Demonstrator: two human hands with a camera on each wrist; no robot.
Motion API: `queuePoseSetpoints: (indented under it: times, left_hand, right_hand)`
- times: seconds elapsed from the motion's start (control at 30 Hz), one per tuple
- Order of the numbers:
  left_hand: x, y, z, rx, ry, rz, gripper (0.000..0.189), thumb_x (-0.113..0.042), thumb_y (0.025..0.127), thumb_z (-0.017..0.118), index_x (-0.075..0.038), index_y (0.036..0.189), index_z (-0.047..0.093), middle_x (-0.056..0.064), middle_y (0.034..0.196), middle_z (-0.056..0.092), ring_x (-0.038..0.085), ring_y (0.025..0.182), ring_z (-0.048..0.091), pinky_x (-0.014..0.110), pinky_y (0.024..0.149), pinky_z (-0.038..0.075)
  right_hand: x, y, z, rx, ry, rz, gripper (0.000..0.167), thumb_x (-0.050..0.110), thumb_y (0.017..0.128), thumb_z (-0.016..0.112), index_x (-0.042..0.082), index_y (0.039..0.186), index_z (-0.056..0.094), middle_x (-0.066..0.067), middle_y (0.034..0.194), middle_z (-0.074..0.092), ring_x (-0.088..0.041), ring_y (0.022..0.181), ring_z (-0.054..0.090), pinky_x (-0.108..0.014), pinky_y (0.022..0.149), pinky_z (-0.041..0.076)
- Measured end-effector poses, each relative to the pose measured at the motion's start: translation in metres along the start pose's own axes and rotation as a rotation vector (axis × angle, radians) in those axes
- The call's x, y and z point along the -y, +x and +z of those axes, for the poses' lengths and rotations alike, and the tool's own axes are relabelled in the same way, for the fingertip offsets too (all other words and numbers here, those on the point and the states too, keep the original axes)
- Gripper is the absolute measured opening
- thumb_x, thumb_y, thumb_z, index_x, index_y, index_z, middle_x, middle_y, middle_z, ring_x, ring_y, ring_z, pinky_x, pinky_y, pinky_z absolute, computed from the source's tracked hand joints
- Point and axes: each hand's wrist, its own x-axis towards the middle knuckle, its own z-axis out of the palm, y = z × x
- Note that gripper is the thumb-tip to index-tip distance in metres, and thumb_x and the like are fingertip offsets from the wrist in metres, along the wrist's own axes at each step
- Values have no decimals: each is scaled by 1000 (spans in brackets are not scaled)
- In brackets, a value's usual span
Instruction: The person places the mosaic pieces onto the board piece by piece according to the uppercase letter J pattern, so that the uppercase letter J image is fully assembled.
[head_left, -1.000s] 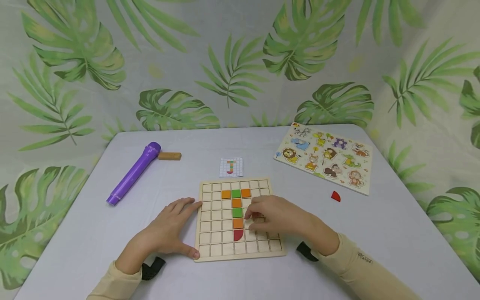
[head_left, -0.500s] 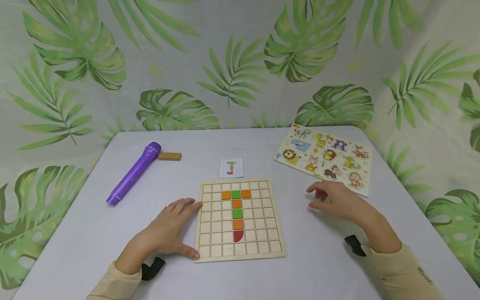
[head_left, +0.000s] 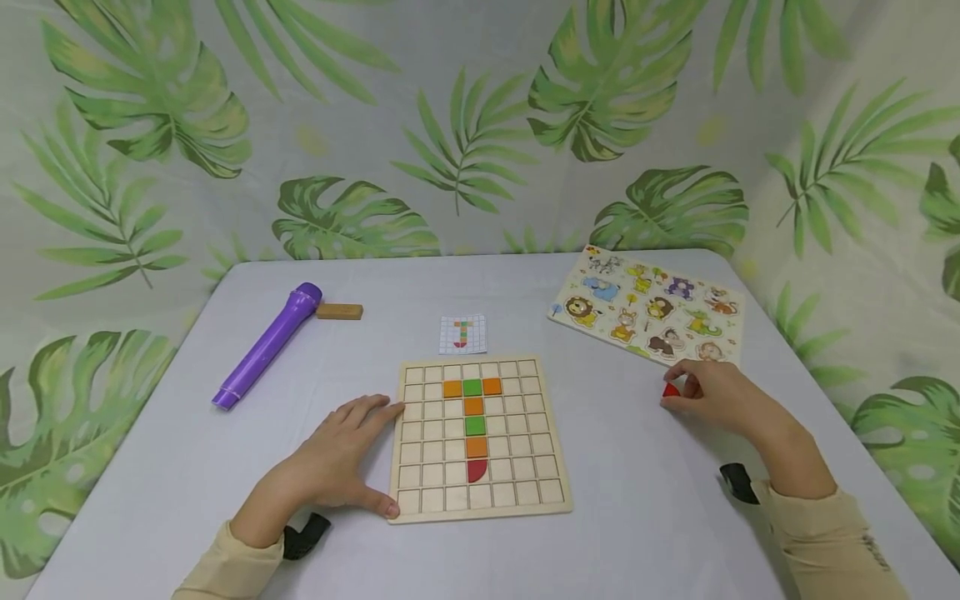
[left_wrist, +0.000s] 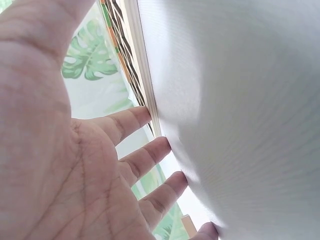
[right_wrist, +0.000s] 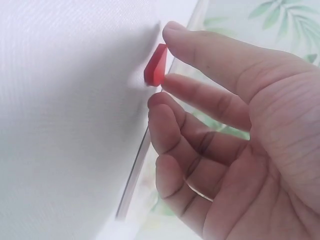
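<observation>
A square wooden grid board (head_left: 525, 450) lies in the middle of the table, with orange and green square tiles set in a T shape and a red quarter-circle tile (head_left: 477, 471) at its foot. My left hand (head_left: 337, 454) rests at the board's left edge, fingers spread, thumb on the near corner; the left wrist view shows its fingertips (left_wrist: 142, 115) against the board's side. At the right, my right hand (head_left: 716, 396) has thumb and index finger at opposite ends of another red quarter-circle tile (right_wrist: 156, 66), pinching it at the tabletop. Its other fingers are curled.
A small pattern card (head_left: 462, 335) lies behind the board. At the back right is an animal puzzle board (head_left: 637, 321), just beyond the right hand. A purple toy microphone (head_left: 266, 350) and a brown wooden block (head_left: 340, 312) lie at the left.
My right hand has moved right, from over the grid board to the loose red quarter-circle tile, and its thumb and index finger have closed on it. My left hand has stayed put.
</observation>
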Motion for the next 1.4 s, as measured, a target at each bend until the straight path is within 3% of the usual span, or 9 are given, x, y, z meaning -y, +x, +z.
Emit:
queuePoseSetpoints:
  times: [0.27,0.67,0.9,1.07,1.2,1.3,1.4]
  left_hand:
    - [-2,0,0,-6,-4,14,134,-72,59,95,-12,166,39,22,168,40,53,154,36,74,126,31]
    - [0,0,-1,-5,4,5,135,-71,59,95,-13,166,38,22,168,40,52,154,36,73,125,32]
    - [-1,0,0,-9,5,2,136,-72,59,96,-13,166,38,22,168,40,52,155,36,74,125,32]
    - [-1,0,0,-14,7,8,135,-72,59,96,-13,166,38,21,167,40,52,154,37,73,125,32]
    - [-1,0,0,-11,10,10,135,-72,59,95,-12,166,38,21,167,40,52,154,37,73,125,33]
    - [-2,0,-1,-7,11,5,135,-71,59,96,-12,166,38,21,168,40,52,155,37,72,126,32]
    - [-3,-1,-2,-9,15,9,135,-72,59,95,-12,166,38,22,167,40,52,154,38,72,125,33]
  right_hand:
    - [-6,5,3,-5,7,-39,25,21,94,82,3,109,72,3,83,69,-11,75,58,-25,64,49]
    - [-4,9,5,8,4,-105,23,11,92,81,6,114,78,4,88,71,-10,80,58,-24,67,50]
    - [3,8,7,-28,3,-159,24,1,89,77,11,110,82,-2,105,75,-16,95,66,-29,78,57]
    - [7,8,8,-33,10,-191,27,-5,89,73,17,102,82,4,105,76,-19,100,69,-39,86,61]
    - [6,6,7,-54,20,-152,21,-1,90,75,15,103,80,3,104,77,-22,102,70,-45,89,61]
    - [4,3,6,-76,29,-93,11,10,94,79,9,104,77,1,97,75,-18,93,69,-36,81,61]
    - [3,1,7,-79,20,-41,21,26,95,83,8,100,74,2,89,71,-12,83,62,-26,70,54]
